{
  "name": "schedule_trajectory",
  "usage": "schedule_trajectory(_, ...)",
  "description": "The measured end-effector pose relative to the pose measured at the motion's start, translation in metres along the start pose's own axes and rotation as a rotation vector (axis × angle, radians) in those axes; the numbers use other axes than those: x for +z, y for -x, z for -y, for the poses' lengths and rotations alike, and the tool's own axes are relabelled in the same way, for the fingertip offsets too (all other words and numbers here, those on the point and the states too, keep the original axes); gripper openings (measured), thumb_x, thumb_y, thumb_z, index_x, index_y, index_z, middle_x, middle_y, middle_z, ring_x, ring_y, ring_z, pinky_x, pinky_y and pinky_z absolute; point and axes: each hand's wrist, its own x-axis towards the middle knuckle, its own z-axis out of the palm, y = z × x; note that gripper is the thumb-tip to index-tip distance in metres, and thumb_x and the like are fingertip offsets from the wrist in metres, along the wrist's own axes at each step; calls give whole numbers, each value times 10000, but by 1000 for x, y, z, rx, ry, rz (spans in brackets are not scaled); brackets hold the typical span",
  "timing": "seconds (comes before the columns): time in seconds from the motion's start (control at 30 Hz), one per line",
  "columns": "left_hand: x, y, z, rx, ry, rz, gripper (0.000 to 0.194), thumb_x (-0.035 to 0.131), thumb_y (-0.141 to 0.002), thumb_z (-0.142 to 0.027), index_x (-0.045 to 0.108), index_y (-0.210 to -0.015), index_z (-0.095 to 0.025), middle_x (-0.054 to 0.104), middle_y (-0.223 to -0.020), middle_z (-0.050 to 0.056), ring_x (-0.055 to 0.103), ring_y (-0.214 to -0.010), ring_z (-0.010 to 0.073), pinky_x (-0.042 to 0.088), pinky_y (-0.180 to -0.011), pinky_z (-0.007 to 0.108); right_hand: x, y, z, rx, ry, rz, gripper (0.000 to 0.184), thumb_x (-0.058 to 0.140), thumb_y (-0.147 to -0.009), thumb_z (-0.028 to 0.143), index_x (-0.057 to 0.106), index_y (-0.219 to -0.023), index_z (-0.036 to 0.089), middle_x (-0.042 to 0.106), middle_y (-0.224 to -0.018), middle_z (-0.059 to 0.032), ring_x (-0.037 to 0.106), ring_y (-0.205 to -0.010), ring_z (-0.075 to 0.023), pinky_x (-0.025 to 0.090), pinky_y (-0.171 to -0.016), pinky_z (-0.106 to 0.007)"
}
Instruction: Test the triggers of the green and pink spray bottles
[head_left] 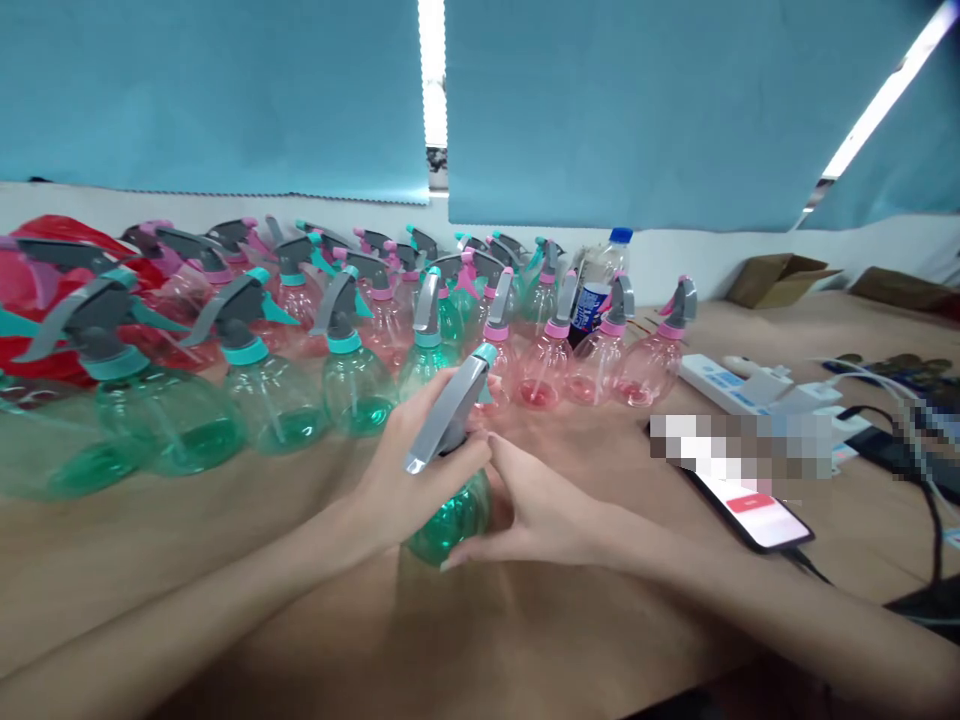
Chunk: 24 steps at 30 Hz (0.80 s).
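Note:
A green spray bottle point(450, 520) with a grey trigger head and a teal nozzle tip stands in front of me, slightly tilted. My left hand point(409, 450) is closed round its neck, just below the grey head. Against the right side of its body, my right hand point(540, 500) grips with thumb and fingers; some fingertips are hidden behind the bottle. Just beyond my hands is a row of spray bottles, with green ones point(356, 390) to the left and pink ones point(544, 370) to the right, each with some liquid inside.
More spray bottles crowd the back of the brown table point(337, 640), by a red plastic bag point(67, 240). A drink bottle with a blue cap point(619, 237) stands behind the pink ones. At right lie a phone point(757, 510), a white power strip point(720, 385), cables and a cardboard box point(776, 280).

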Motion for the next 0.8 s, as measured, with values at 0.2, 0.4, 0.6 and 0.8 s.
schedule_trajectory(0.2, -6, -2, 1, -4, -49, -6, 160, 559, -732, -234, 521, -888, -240, 487, -676, -46, 541, -605, 143, 533, -657, 320, -6, 6, -21, 22, 161, 77, 863, 778, -700, 568, 403, -1401, 231, 541, -1377, -138, 510, -1271, -333, 418, -1049, -508)
schedule_trajectory(0.4, -19, -9, 5, -11, -66, 10, 305, 557, -754, -242, 577, -1058, -254, 531, -666, -40, 553, -602, 155, 540, -694, 326, -14, 22, -53, 109, 376, 22, 546, 564, -913, 524, 505, -1358, 212, 526, -1407, -166, 513, -1275, -323, 427, -1036, -524)
schedule_trajectory(0.6, -23, -10, 9, 12, -157, 25, 351, 536, -782, -236, 600, -1123, -288, 592, -795, -20, 539, -580, 145, 510, -651, 317, -13, 25, -60, 109, 458, 1, 469, 540, -937, 492, 577, -1301, 199, 516, -1425, -165, 501, -1303, -301, 426, -1064, -502)
schedule_trajectory(0.8, -24, -12, 10, -57, -92, -9, 348, 569, -740, -254, 596, -1086, -276, 539, -669, -36, 516, -546, 160, 480, -602, 323, -13, 24, -57, 127, 415, -7, 476, 554, -932, 484, 573, -1309, 193, 533, -1412, -167, 473, -1331, -306, 406, -1080, -522)
